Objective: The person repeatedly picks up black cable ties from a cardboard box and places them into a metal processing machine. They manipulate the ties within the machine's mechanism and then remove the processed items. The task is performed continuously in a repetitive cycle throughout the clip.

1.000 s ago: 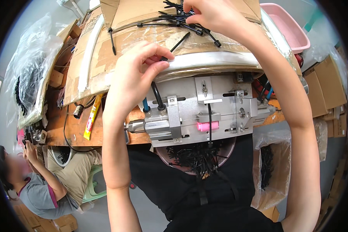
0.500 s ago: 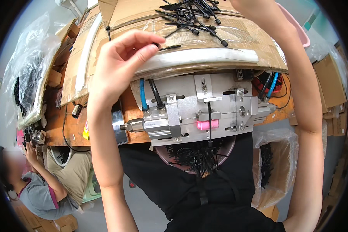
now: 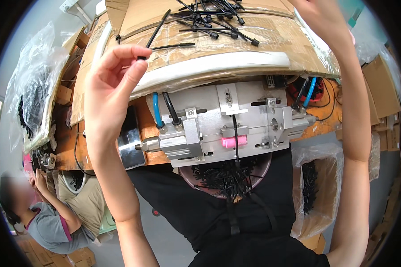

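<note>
My left hand [image 3: 111, 82] is closed in a pinch above the cardboard's near left part. Between thumb and forefinger is the dark end of a thin black rod [image 3: 159, 29], which slants up and away. Beside it another black rod [image 3: 176, 46] lies on the cardboard. My right hand [image 3: 318, 18] reaches past the far right edge of the cardboard; its fingers are cut off by the picture's top. A pile of capped black rods [image 3: 214, 20] lies between the hands. Below, a metal fixture [image 3: 214, 122] holds one upright black rod [image 3: 236, 138] in front of a pink block [image 3: 229, 142].
A bowl [image 3: 268, 171] of black rods sits below the fixture. Blue and black hoses [image 3: 156, 109] enter the fixture. A dark flat device [image 3: 131, 142] lies left of it. A plastic-lined box [image 3: 332, 196] stands at right. Another person [image 3: 53, 222] works at far left.
My left hand has moved left and slightly down with the rod, which now points more steeply away. My right hand has shifted a little right. The view has shifted slightly.
</note>
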Demonstrator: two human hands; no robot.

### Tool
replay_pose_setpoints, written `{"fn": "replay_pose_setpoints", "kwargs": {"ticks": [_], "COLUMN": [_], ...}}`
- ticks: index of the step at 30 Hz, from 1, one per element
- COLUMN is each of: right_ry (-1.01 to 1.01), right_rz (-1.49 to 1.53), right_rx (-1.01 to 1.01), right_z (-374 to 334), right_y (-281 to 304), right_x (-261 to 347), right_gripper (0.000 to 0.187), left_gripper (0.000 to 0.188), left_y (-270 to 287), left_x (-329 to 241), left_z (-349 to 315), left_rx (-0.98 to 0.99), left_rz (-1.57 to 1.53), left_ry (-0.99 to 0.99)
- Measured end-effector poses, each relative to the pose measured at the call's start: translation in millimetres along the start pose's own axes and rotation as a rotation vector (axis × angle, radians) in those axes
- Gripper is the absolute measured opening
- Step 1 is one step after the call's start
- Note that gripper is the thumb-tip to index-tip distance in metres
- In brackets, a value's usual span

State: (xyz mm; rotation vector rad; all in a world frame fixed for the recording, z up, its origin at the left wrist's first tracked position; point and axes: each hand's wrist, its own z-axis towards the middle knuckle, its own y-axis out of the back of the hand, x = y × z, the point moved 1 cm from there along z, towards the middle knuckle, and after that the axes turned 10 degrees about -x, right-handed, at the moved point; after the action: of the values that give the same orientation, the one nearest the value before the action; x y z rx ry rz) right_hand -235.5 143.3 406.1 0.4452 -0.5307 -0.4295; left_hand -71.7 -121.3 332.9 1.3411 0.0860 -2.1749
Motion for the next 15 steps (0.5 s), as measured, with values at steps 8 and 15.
{"fn": "replay_pose_setpoints", "kwargs": {"ticks": [8,15], "right_ry": [-0.446,-0.482], "right_rz": [0.656,0.761], "right_rx": [-0.176,-0.023], "right_z": [-78.6,-120.7], "right_y": [27.1,73.3], "right_x": [-11.8,-48.0], "right_gripper": [0.021,0.041], "left_gripper": [0.065,0.060], "left_y": [-53.7,-123.0], "left_x": [-20.8,-8.7], "left_z": [-118.0,-179.6], "left_rx": [-0.068,0.140], "left_rz": [0.482,0.740], "left_ry": [-0.192,-0.257]}}
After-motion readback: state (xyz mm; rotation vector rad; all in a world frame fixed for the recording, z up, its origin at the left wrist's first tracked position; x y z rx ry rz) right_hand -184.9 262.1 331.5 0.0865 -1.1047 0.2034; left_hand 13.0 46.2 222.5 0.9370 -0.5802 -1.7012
